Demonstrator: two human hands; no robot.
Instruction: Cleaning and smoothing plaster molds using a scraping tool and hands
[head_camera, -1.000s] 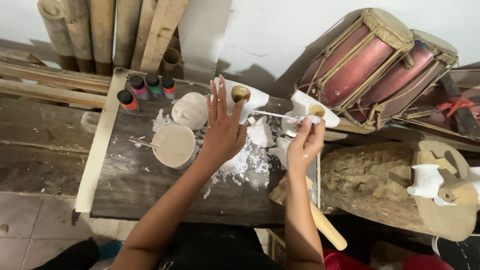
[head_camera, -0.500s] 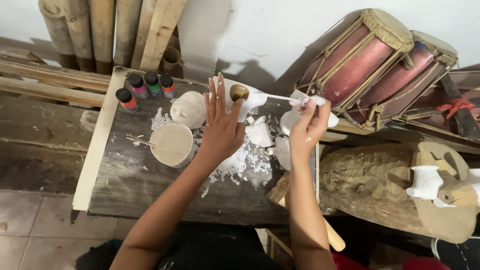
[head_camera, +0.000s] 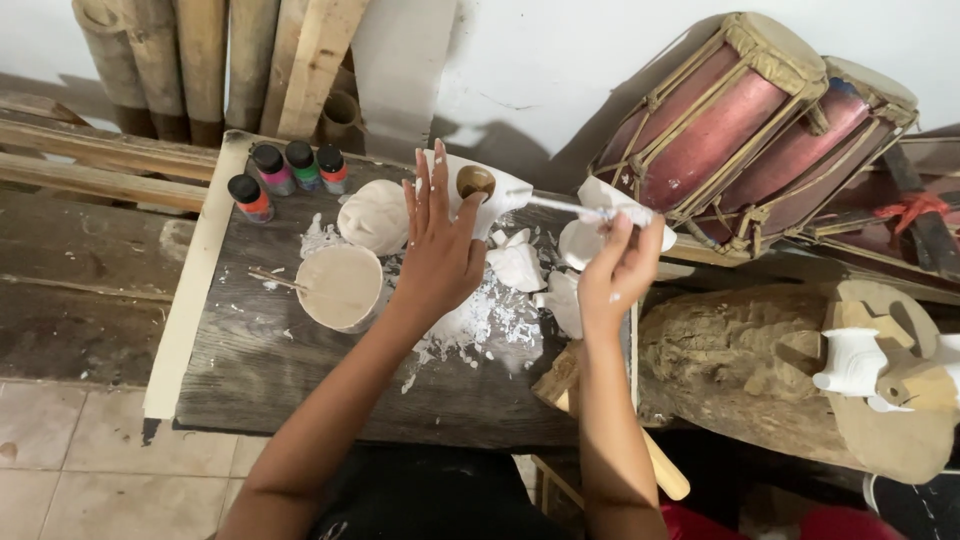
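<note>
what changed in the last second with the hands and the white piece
The right hand moved its thin brush up from the white pieces toward the white mask. The left hand kept holding the mask; the bowl and paint bottles stayed put.

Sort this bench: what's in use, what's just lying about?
In use: left hand holding white cast piece; right hand holding thin brush.

Lying about: paint bottles, bowl of paste, small white mask, drums, carved log.

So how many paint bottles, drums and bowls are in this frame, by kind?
Paint bottles: 4
Drums: 2
Bowl of pale mix: 1
Total: 7
</note>
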